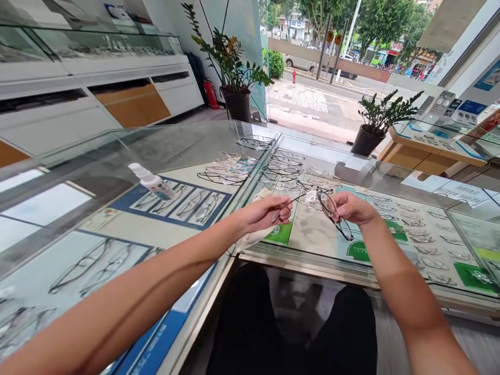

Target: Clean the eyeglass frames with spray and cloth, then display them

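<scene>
A pair of dark-rimmed eyeglasses [345, 229] is held up over the glass display counter [250, 251], between my two hands. My left hand [269, 212] is closed round the end of one temple arm. With its fingers closed at the lens rim, my right hand [353, 208] grips the front of the frame. A small white tag [310, 197] hangs on the temple near the hinge. Beneath my left hand lies a pale cloth [250, 238], partly hidden by the wrist. To the left, a white spray bottle [150, 181] stands on the glass.
Rows of eyeglasses [283, 164] lie inside the counter. A potted plant [236, 99] stands behind it, and a second potted plant [369, 133] is at the right. Another display case [117, 52] runs along the back left, near a red fire extinguisher [211, 95].
</scene>
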The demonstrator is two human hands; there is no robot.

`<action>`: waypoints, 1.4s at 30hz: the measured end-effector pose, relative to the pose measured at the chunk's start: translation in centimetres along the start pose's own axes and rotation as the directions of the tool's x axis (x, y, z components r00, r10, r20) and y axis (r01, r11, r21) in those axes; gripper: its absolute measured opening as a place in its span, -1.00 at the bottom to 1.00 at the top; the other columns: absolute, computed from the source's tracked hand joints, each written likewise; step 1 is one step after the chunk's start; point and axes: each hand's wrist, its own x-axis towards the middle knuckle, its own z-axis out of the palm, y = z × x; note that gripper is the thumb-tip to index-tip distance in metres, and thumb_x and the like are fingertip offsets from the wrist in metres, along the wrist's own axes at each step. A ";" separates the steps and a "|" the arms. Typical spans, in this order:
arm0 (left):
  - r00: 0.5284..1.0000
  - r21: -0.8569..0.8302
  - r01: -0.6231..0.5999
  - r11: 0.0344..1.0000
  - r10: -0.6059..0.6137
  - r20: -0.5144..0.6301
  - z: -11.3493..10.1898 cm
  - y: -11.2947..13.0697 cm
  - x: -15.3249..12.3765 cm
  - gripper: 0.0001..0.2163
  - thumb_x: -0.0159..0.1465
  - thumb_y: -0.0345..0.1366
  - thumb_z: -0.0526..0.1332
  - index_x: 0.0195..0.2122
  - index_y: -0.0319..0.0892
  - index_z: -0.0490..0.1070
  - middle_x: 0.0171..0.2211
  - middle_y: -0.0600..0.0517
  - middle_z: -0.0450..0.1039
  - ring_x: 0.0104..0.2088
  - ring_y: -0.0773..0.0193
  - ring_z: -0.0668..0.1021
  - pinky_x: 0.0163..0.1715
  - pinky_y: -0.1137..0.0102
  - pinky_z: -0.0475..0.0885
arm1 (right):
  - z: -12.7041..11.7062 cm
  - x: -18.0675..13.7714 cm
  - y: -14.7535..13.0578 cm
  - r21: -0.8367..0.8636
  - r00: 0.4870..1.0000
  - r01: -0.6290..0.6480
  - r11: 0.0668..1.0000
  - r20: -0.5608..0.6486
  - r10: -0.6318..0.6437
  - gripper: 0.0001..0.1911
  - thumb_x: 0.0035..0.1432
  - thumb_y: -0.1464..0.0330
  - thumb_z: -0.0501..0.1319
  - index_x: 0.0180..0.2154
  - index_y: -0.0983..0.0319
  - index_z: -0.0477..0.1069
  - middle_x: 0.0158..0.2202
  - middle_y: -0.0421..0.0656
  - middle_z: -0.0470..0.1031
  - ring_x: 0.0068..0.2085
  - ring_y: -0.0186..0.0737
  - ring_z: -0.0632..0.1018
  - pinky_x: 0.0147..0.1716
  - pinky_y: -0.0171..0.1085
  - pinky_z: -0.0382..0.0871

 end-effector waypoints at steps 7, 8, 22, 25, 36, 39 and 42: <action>0.997 -0.074 0.039 0.996 -0.044 -0.071 -0.2 0.3 0.2 -0.79 0.28 -0.19 0.38 -0.37 -0.24 0.54 -0.51 0.04 0.37 -0.47 0.33 0.42 -0.38 0.40 0.44 | 0.6 0.6 0.3 0.039 0.973 0.127 0.991 -0.198 -0.117 -0.61 -0.12 0.11 0.51 -0.52 0.19 0.41 -0.42 -0.13 0.54 -0.36 -0.23 0.49 -0.32 -0.23 0.37; 0.997 -0.026 0.040 0.999 -0.042 -0.060 -0.3 0.2 0.2 -0.80 0.27 -0.20 0.40 -0.34 -0.25 0.55 -0.50 0.04 0.39 -0.46 0.33 0.44 -0.35 0.40 0.45 | 0.7 0.6 0.3 0.043 0.972 0.120 0.992 -0.208 -0.108 -0.62 -0.11 0.11 0.51 -0.51 0.19 0.42 -0.38 -0.11 0.57 -0.34 -0.22 0.50 -0.30 -0.23 0.38; 0.996 0.144 -0.018 0.989 0.031 -0.083 -0.2 -0.8 0.2 -0.59 0.02 -0.15 0.60 -0.21 -0.23 0.55 -0.42 0.05 0.51 -0.39 0.36 0.51 -0.27 0.43 0.43 | 2.3 2.2 2.3 -0.131 0.998 0.048 0.990 -0.030 -0.052 -0.69 0.08 0.11 0.47 -0.38 0.21 0.55 -0.21 -0.12 0.65 -0.09 -0.16 0.62 0.05 -0.12 0.41; 0.994 0.098 -0.029 0.995 0.039 -0.098 -0.3 -0.9 0.3 -0.63 0.03 -0.18 0.60 -0.28 -0.25 0.54 -0.48 0.09 0.46 -0.43 0.38 0.50 -0.28 0.43 0.44 | 2.5 2.2 2.3 -0.142 0.998 0.027 0.990 -0.048 -0.034 -0.65 0.07 0.06 0.48 -0.37 0.21 0.56 -0.24 -0.12 0.66 -0.11 -0.15 0.64 0.02 -0.14 0.42; 0.987 0.037 -0.060 0.998 0.065 -0.146 0.5 -0.8 0.2 -0.63 -0.01 -0.19 0.62 -0.39 -0.24 0.47 -0.52 0.09 0.43 -0.43 0.37 0.51 -0.33 0.46 0.47 | 1.9 2.4 2.5 0.011 0.976 0.076 0.997 -0.204 -0.072 -0.66 -0.10 0.11 0.58 -0.48 0.20 0.57 -0.30 -0.16 0.63 -0.16 -0.17 0.65 -0.05 -0.20 0.44; 0.981 -0.016 -0.088 0.996 0.084 -0.174 0.6 -0.7 0.3 -0.61 -0.02 -0.17 0.62 -0.41 -0.22 0.44 -0.54 0.11 0.39 -0.45 0.38 0.49 -0.38 0.48 0.45 | 1.3 1.9 2.1 0.082 0.956 0.143 0.986 -0.269 -0.116 -0.68 -0.10 0.13 0.58 -0.46 0.18 0.58 -0.30 -0.16 0.61 -0.16 -0.19 0.63 -0.13 -0.23 0.46; 0.974 -0.022 -0.088 0.996 0.081 -0.209 0.6 -0.6 0.5 -0.63 0.00 -0.16 0.59 -0.39 -0.23 0.46 -0.48 0.07 0.44 -0.44 0.38 0.50 -0.38 0.47 0.45 | 0.5 1.3 1.4 0.118 0.923 0.242 0.963 -0.336 -0.190 -0.70 -0.07 0.13 0.57 -0.41 0.12 0.58 -0.31 -0.21 0.59 -0.18 -0.23 0.60 -0.14 -0.21 0.49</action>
